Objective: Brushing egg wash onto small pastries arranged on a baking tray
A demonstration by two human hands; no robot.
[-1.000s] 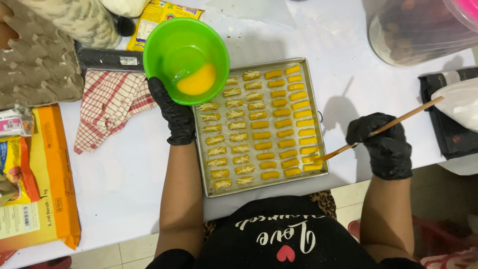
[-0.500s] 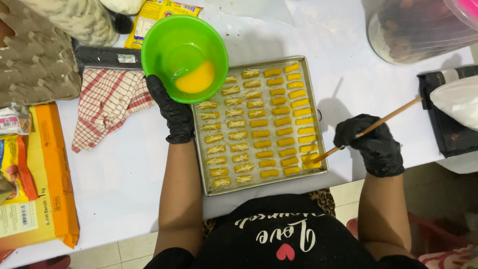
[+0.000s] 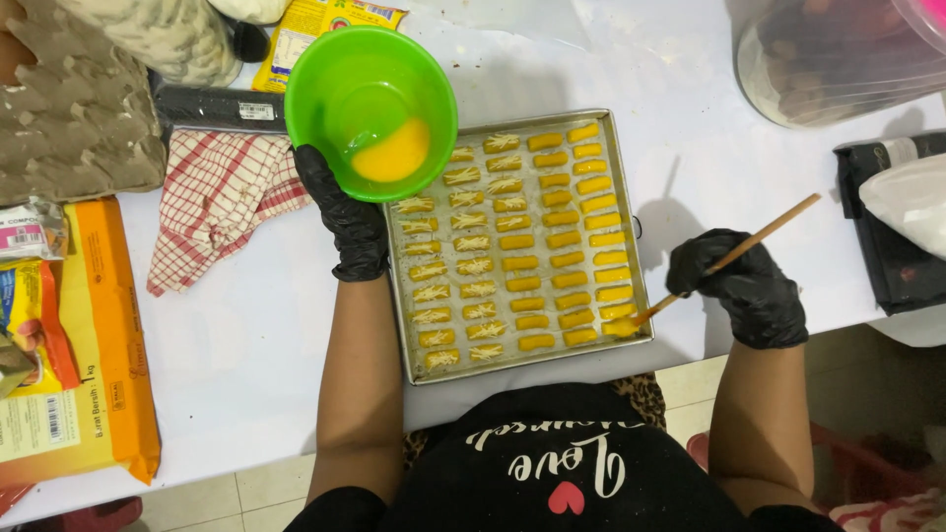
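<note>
I'm seeing the right hand (image 3: pixel 751 288) sliding nearer the tray (image 3: pixel 631 212), fingers pinching the brush (image 3: pixel 731 258), bristles down-left, handle up-right; the left hand (image 3: pixel 347 219) keeps gripping the green bowl (image 3: pixel 365 94).

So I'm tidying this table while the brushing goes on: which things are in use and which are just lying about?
In use:
left hand holding the green bowl of yellow liquid
right hand holding the brush
baking tray of pastries

Lying about:
checked cloth
orange packet
egg carton
clear tub
</note>
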